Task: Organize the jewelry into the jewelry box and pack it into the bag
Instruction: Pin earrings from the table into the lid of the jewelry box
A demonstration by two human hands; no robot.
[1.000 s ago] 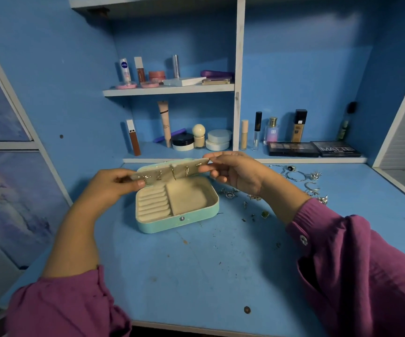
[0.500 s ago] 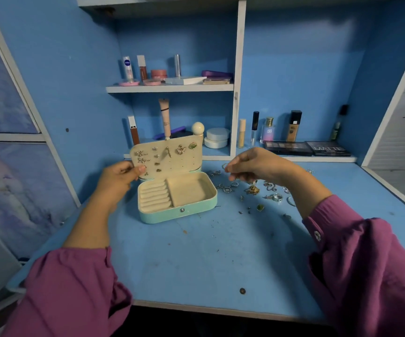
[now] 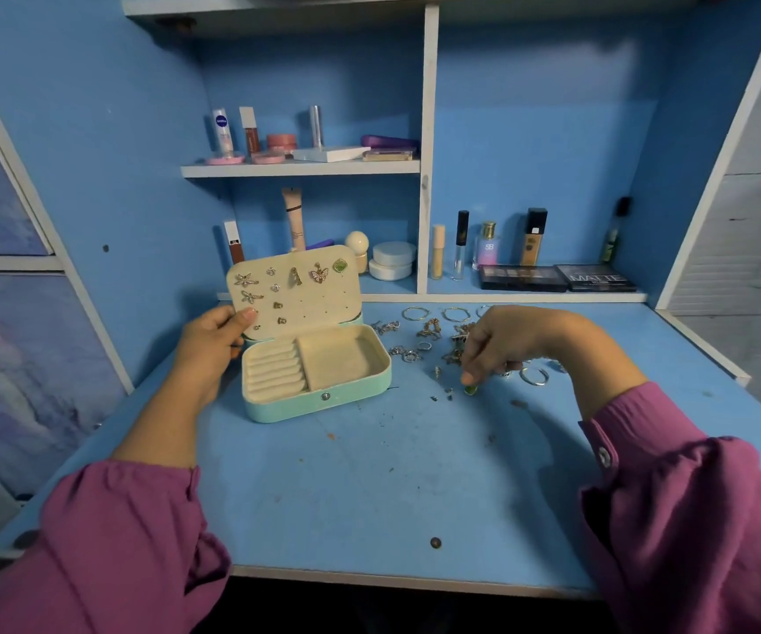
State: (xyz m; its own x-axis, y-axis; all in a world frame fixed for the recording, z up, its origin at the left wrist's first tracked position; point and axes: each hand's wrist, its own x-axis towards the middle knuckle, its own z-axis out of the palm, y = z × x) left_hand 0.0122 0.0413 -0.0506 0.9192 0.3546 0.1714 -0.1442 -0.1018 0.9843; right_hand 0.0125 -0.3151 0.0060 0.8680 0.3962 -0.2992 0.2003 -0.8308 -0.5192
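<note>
Head view: jewelry box point(image 3: 319, 382) open on blue desk point(image 3: 369, 487), lid point(image 3: 294, 290) upright, studded with earrings. Left hand point(image 3: 211, 345) grips lid's left edge. Right hand point(image 3: 506, 340) reaches down, fingertips pinching small green earring point(image 3: 470, 389) on desk. Loose jewelry point(image 3: 433, 329) scattered just right of box.

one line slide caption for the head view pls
Left hand holds the jewelry box lid open; right hand reaches a green earring on the desk.

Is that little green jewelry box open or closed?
Open: the jewelry box has its lid standing up, the left hand holding it, both compartments showing.
</note>
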